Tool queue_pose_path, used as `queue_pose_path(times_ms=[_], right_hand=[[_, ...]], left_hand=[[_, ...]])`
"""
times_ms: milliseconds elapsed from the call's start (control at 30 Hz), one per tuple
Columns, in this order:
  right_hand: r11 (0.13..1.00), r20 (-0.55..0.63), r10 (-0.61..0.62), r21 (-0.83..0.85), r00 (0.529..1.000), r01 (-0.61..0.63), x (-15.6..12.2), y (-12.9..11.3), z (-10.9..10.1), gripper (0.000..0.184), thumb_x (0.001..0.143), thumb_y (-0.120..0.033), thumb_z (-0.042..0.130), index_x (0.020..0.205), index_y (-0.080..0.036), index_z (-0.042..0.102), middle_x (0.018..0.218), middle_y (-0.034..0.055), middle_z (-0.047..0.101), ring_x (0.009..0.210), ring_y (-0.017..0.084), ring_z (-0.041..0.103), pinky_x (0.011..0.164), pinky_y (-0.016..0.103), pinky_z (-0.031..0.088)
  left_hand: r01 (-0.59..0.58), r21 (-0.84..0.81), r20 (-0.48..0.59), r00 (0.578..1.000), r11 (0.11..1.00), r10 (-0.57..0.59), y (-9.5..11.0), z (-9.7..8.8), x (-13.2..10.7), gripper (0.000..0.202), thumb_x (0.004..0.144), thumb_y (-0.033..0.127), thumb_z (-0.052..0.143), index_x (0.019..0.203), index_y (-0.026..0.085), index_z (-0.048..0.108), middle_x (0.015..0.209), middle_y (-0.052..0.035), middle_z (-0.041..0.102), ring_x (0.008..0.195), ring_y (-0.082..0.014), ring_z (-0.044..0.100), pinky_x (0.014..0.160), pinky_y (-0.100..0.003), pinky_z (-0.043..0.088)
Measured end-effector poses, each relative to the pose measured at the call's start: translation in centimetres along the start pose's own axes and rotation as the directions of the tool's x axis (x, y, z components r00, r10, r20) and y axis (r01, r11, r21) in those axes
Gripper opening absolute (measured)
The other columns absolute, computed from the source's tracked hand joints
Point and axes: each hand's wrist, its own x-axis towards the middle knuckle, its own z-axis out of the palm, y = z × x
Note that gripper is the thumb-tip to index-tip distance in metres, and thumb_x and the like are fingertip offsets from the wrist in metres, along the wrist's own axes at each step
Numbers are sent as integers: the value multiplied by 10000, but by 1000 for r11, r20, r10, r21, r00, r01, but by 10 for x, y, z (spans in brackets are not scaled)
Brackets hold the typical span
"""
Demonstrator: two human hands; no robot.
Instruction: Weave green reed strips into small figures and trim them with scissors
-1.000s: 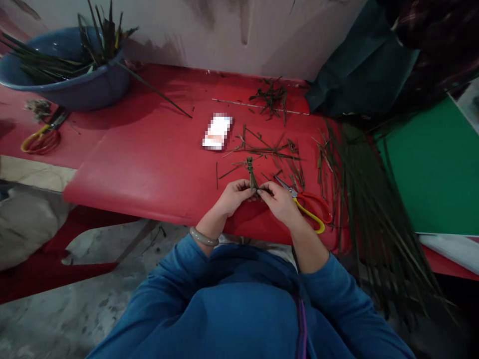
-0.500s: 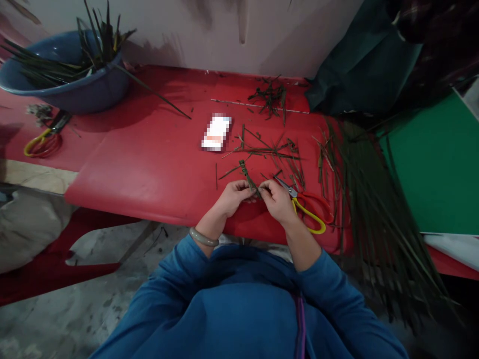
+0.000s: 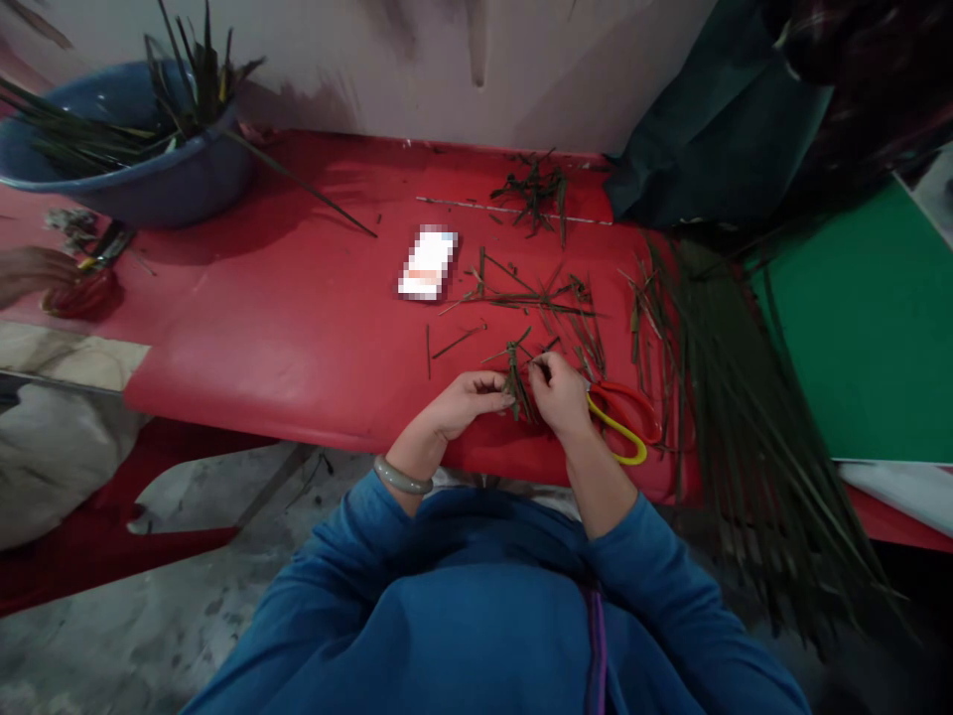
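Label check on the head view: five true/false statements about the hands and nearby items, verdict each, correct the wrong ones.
1. The left hand holds the green leaf piece. True.
2. Yellow-and-red scissors lie beside the right hand. True.
3. Both wrists are bare. False: a bracelet circles the left one.
4. Only two hands are in view. False: another person's hand shows at the left edge.
5. The blue basin contains long leaves. True.

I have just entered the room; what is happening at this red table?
A person's left hand holds a small knotted bundle of green strips. The right hand is close beside it; whether it grips anything is unclear. Scissors lie beside that hand, leaf scraps farther back. At far left, another person's hand is at a second pair.
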Motion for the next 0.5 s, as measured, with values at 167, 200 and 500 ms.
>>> queue_pose_path(times_ms=[167, 200, 500], right_hand=[[1000, -29, 22, -11, 999, -22, 1, 4, 1, 219, 795, -329, 393, 824, -206, 571, 777, 74, 652, 743, 215, 594, 676, 318, 425], [1000, -36, 23, -13, 999, -23, 1, 5, 2, 219, 796, -331, 394, 826, -207, 572, 774, 72, 653, 742, 215, 596, 678, 318, 427], [983, -122, 33, 184, 992, -10, -5, 3, -9, 280, 820, -406, 406, 912, -187, 555, 810, 72, 649, 718, 187, 601, 678, 307, 466]], left_hand=[[32, -26, 57, 998, 999, -31, 1, 0, -3, 206, 594, 283, 713, 642, 119, 599, 668, -25, 620, 601, -85, 535, 603, -220, 405], [39, -33, 59, 998, 999, -37, 0, 0, -3, 207, 590, 281, 717, 636, 119, 596, 671, -26, 623, 602, -84, 538, 601, -218, 405], [-39, -226, -182, 983, 973, -3, -3, -2, 2, 231, 576, 283, 728, 674, 140, 576, 607, 9, 607, 556, -78, 571, 523, -184, 402]])
